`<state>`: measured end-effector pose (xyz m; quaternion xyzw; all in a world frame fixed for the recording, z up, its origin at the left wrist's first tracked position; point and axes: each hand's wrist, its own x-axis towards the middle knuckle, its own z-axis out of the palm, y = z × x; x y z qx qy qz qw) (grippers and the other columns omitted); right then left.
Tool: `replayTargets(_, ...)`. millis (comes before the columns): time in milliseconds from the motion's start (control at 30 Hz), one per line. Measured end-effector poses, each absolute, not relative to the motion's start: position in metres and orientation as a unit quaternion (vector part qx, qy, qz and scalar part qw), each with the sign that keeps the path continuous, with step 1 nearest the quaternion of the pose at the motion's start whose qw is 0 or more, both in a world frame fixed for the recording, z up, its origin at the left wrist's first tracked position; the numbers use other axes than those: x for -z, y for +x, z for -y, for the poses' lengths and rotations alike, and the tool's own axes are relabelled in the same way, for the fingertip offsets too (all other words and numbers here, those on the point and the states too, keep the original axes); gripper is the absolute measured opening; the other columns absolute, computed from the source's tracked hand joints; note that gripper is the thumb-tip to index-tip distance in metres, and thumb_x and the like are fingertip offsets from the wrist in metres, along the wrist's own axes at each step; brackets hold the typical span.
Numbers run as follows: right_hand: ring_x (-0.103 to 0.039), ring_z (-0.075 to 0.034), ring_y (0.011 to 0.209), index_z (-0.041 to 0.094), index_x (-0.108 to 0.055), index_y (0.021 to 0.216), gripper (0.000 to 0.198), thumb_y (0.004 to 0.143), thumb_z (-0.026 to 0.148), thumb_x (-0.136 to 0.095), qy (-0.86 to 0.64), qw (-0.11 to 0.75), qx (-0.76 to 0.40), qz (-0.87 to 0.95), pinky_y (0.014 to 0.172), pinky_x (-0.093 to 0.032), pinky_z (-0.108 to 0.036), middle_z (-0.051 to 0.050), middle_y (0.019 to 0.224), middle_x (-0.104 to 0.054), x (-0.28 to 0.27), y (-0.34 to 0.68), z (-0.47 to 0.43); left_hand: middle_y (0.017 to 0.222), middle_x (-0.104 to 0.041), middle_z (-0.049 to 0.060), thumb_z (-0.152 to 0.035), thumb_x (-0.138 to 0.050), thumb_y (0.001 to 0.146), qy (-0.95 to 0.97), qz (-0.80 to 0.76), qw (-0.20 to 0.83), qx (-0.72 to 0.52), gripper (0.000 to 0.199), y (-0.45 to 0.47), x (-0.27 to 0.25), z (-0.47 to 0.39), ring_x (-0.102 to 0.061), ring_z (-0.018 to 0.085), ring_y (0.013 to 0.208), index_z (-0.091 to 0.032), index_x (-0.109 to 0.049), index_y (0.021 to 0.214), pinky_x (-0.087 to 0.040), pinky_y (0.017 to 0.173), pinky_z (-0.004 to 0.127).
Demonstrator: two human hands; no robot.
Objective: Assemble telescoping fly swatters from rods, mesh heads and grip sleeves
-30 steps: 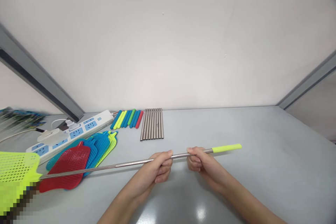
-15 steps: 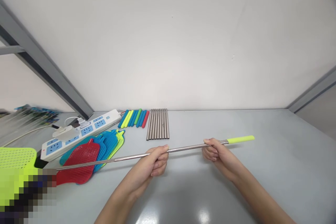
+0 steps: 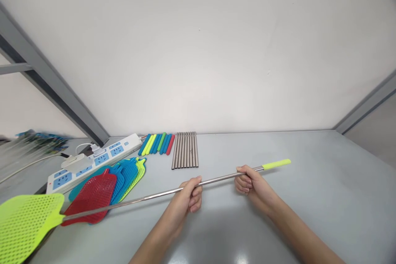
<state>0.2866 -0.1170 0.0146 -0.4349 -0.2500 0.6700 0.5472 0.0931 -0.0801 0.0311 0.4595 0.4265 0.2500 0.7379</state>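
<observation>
Both hands are closed round the long metal rod of a fly swatter (image 3: 161,193). My left hand (image 3: 190,198) grips the rod near its middle, thumb laid along the top. My right hand (image 3: 250,181) holds it further right, just short of the yellow handle sleeve (image 3: 276,164). At the far left end is the swatter's yellow perforated head (image 3: 27,222), partly cut off by the picture's edge. The rod slants up to the right and crosses in front of a red swatter head (image 3: 94,192). Blue swatter heads (image 3: 126,177) and another yellow one (image 3: 139,170) lie beside the red one.
Behind the hands, a row of metal tubes (image 3: 185,150) lies on the grey table (image 3: 309,198). Several coloured handle sleeves (image 3: 156,143) lie left of them. A white power strip (image 3: 93,163) with plugs and cables stands at the left, near plastic-wrapped items (image 3: 40,146).
The swatter has shifted and tilted more, bringing its yellow head further into view. My left hand has moved slightly right; my right hand slightly left. Both still grip the rod.
</observation>
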Motion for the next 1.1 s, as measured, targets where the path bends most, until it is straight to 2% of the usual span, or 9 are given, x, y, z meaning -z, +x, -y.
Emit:
replayTargets(333, -0.021, -0.008, 0.041, 0.019, -0.024, 0.043, 0.039, 0.076, 0.029, -0.043, -0.394, 0.523, -0.684, 0.322, 0.046, -0.016, -0.027, 0.006, 0.042, -0.021, -0.013, 0.268, 0.123, 0.039, -0.02, -0.008, -0.045, -0.036, 0.078, 0.471, -0.396, 0.742, -0.267, 0.041, 0.099, -0.023, 0.083, -0.022, 0.006, 0.037, -0.018, -0.026, 0.049, -0.021, 0.044, 0.021)
replayTargets(533, -0.017, -0.008, 0.04, 0.02, -0.021, 0.045, 0.038, 0.072, 0.029, -0.045, -0.477, 0.555, -0.63, 0.262, 0.045, -0.016, -0.026, 0.008, 0.041, -0.018, -0.012, 0.269, 0.121, 0.037, -0.017, -0.009, -0.041, -0.039, 0.077, 0.437, -0.377, 0.789, -0.211, 0.042, 0.1, -0.019, 0.078, -0.017, 0.004, 0.034, -0.019, -0.02, 0.047, -0.019, 0.043, 0.022)
replayTargets(1100, -0.015, -0.008, 0.04, 0.02, -0.021, 0.045, 0.037, 0.07, 0.028, -0.047, -0.5, 0.551, -0.611, 0.27, 0.044, -0.018, -0.027, 0.007, 0.042, -0.017, -0.021, 0.289, 0.117, 0.041, -0.017, -0.009, -0.041, -0.039, 0.076, 0.473, -0.404, 0.754, -0.213, 0.042, 0.091, -0.034, 0.071, -0.015, 0.005, 0.037, -0.019, -0.018, 0.048, -0.016, 0.043, 0.022)
